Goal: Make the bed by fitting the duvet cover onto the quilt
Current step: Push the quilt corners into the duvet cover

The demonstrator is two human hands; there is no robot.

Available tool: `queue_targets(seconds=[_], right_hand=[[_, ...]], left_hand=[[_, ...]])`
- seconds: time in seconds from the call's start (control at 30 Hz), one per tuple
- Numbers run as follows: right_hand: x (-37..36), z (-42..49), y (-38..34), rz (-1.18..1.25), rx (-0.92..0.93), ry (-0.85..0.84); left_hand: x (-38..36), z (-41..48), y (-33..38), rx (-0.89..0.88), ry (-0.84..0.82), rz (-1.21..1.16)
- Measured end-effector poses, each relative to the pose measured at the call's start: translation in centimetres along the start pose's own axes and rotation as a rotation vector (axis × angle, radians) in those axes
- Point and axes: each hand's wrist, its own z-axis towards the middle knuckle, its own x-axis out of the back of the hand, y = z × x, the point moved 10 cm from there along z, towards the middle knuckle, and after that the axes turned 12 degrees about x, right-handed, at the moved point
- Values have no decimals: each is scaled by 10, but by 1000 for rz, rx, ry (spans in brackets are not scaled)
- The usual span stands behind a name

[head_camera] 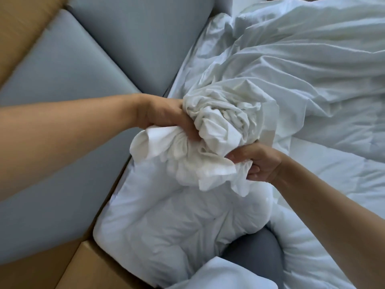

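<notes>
A white duvet cover (302, 65) lies crumpled across the bed, and part of it is bunched into a thick wad at mid-frame. My left hand (164, 115) grips the left side of that wad, with a white corner sticking out below its fingers. My right hand (258, 163) pinches a gathered edge of the cover from below and to the right. The padded white quilt (173, 222) lies under both hands, one corner of it by the headboard. Which layers in the wad are cover and which are quilt cannot be told.
A grey padded headboard (87, 65) runs diagonally along the left, framed by tan wood panelling (25, 19). A grey patch (256, 247), perhaps my clothing, shows at the bottom between folds of quilt.
</notes>
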Motion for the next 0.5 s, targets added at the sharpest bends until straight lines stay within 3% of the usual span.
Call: queue_targets(seconds=[0.1, 0.17, 0.37, 0.5], right_hand=[[22, -4, -10, -125, 70, 120], [34, -5, -14, -207, 99, 188], [29, -3, -15, -230, 191, 353], [13, -4, -17, -321, 256, 405]], left_hand=[[-26, -8, -14, 66, -202, -33], [-29, -7, -21, 83, -108, 83], [26, -9, -5, 86, 791, 635], [23, -31, 4, -191, 1164, 776]])
